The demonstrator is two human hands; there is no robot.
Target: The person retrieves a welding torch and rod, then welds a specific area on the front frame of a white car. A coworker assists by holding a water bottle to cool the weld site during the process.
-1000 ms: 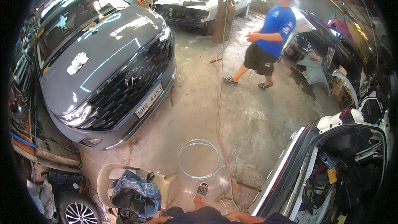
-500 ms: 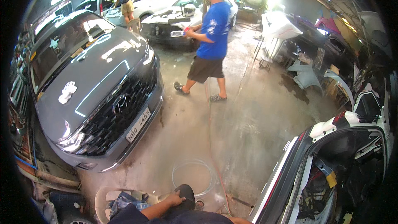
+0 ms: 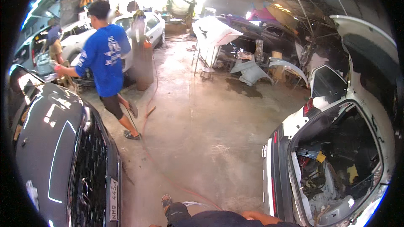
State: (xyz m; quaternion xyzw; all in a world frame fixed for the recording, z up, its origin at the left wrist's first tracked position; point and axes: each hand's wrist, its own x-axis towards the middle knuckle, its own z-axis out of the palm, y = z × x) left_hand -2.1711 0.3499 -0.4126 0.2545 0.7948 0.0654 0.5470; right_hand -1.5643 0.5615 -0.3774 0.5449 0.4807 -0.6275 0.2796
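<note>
Left fingers: cannot be told; only a sliver of skin from the left hand (image 3: 155, 225) shows at the lower edge, so the opening and any hold are unreadable.
Right fingers: cannot be told; the opening and any hold are not discernible at the lower edge.
Dark car (image 3: 61, 155): left side, glossy hood with bright line reflections; grille and plate face right. A white cloth (image 3: 32, 194) lies on the hood.
Co-worker (image 3: 110, 63): beyond the dark car's front, in blue shirt, dark shorts and sandals; one arm reaches left. Item at that hand is too small to identify.
Cylinder (image 3: 143, 59): tall, brown, upright on the floor behind the co-worker.
Red hose (image 3: 193, 193): crosses the floor to lower centre.
Clear coil (image 3: 195, 203): on the floor, just beside the wearer's knee (image 3: 178, 212), partly hidden.
White car (image 3: 296, 122): lower right, rear end with red lamp; wide opening shows a stripped interior, loose wiring and a yellow piece.
Left arm: below the frame, pose not readable.
Right forearm (image 3: 261, 217): bare, low against the dark shirt, near the white car's bumper; contact not visible.
</note>
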